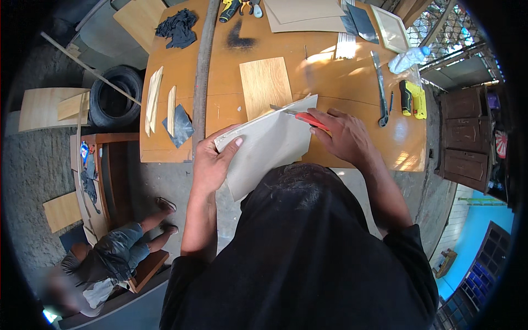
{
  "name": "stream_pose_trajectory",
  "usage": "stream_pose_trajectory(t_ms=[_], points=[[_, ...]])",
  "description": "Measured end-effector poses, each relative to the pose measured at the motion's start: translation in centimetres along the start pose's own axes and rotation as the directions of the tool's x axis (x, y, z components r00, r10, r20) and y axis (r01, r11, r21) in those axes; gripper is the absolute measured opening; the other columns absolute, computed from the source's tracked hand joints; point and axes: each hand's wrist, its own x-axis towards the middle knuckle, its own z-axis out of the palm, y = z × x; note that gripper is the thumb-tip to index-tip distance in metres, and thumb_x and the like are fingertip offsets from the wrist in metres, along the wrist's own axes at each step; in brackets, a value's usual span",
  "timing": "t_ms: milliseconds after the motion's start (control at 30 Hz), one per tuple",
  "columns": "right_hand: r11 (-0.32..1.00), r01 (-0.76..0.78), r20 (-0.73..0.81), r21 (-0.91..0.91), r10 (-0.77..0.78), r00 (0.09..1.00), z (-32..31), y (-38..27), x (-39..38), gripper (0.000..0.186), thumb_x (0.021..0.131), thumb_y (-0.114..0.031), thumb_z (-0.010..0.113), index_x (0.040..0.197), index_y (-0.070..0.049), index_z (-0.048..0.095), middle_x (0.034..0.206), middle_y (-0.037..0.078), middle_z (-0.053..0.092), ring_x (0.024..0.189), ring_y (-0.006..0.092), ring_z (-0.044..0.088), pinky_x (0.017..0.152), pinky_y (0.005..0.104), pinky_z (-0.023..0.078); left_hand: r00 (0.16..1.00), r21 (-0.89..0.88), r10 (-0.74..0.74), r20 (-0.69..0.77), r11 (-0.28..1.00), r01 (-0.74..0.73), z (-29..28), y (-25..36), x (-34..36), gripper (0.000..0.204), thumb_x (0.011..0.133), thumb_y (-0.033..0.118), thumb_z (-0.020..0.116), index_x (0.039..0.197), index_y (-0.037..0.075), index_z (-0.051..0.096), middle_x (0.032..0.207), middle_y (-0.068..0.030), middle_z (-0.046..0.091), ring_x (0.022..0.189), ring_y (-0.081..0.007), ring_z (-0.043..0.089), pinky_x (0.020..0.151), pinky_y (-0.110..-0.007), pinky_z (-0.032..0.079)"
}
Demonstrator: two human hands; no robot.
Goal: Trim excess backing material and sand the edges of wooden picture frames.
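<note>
My left hand [212, 164] grips the left end of a thin grey-faced board [269, 151], thumb on its face and fingers behind. The board stands tilted over the table's near edge, close to my body. My right hand [346, 135] is closed around a red-handled utility knife [312, 119]. Its blade points left and lies along the board's upper edge; whether it is cutting in cannot be made out. Just beyond, a light wood-grain panel [265, 82] lies flat on the table, its near end hidden behind the board.
On the brown table [330, 88] lie wood strips [154, 102], a black cloth [177, 27], brown sheets [302, 16], a long metal tool [379, 88], a plastic bottle [410, 59] and a yellow-black tool [413, 99]. A wooden bar [204, 71] crosses it. Another person [110, 258] sits at the lower left.
</note>
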Motion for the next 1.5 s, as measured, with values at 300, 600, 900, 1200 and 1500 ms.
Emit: stream_pose_trajectory(t_ms=[300, 600, 900, 1200, 1500], points=[[0.997, 0.071, -0.025, -0.012, -0.071, 0.997, -0.2, 1.7, -0.1, 0.038, 0.088, -0.03, 0.063, 0.123, -0.016, 0.062, 0.099, 0.016, 0.067, 0.091, 0.0368, 0.065, 0.078, 0.0444, 0.052, 1.0, 0.047, 0.013, 0.007, 0.999, -0.013, -0.5, -0.2, 0.1, 0.029, 0.09, 0.008, 0.068, 0.116, -0.003, 0.066, 0.099, -0.0073, 0.071, 0.089, -0.0097, 0.061, 0.081, -0.026, 0.049], [0.999, 0.031, 0.112, -0.029, -0.027, 0.993, -1.6, 1.9, 0.6, 0.04, 0.088, -0.028, 0.062, 0.126, -0.016, 0.061, 0.105, 0.014, 0.069, 0.103, 0.0373, 0.063, 0.087, 0.0446, 0.051, 1.0, 0.035, 0.0, 0.027, 0.999, -0.001, -0.7, -0.1, 0.4, 0.028, 0.09, 0.006, 0.068, 0.116, -0.003, 0.066, 0.099, -0.0073, 0.071, 0.09, -0.0096, 0.061, 0.082, -0.025, 0.049], [0.997, 0.075, 0.064, 0.01, -0.076, 0.995, -1.2, 1.7, 0.9, 0.039, 0.088, -0.028, 0.062, 0.125, -0.015, 0.062, 0.096, 0.018, 0.068, 0.09, 0.0374, 0.064, 0.081, 0.0454, 0.051, 0.999, 0.08, 0.014, 0.046, 0.997, -0.018, -0.6, 0.4, 0.2, 0.028, 0.089, 0.005, 0.067, 0.117, -0.002, 0.066, 0.099, -0.0069, 0.071, 0.09, -0.0095, 0.061, 0.082, -0.026, 0.049], [0.997, 0.058, 0.027, -0.052, -0.057, 0.998, -1.5, 4.7, 0.5, 0.031, 0.088, -0.027, 0.063, 0.117, -0.014, 0.063, 0.088, 0.014, 0.07, 0.084, 0.0357, 0.066, 0.077, 0.0449, 0.052, 0.999, 0.055, 0.006, 0.045, 0.998, -0.008, -1.4, 0.0, 0.2, 0.029, 0.089, 0.006, 0.068, 0.117, -0.001, 0.066, 0.101, -0.0075, 0.071, 0.091, -0.0102, 0.062, 0.083, -0.026, 0.049], [0.961, 0.057, -0.011, 0.269, -0.057, 0.998, 0.6, 2.9, 0.7, 0.039, 0.085, -0.027, 0.069, 0.116, -0.005, 0.062, 0.092, 0.014, 0.068, 0.082, 0.0299, 0.066, 0.076, 0.0379, 0.051, 0.998, 0.035, -0.005, 0.056, 0.999, 0.003, -1.6, -0.5, 0.6, 0.03, 0.089, 0.006, 0.069, 0.118, -0.001, 0.066, 0.102, -0.0067, 0.07, 0.092, -0.0098, 0.061, 0.084, -0.025, 0.049]])
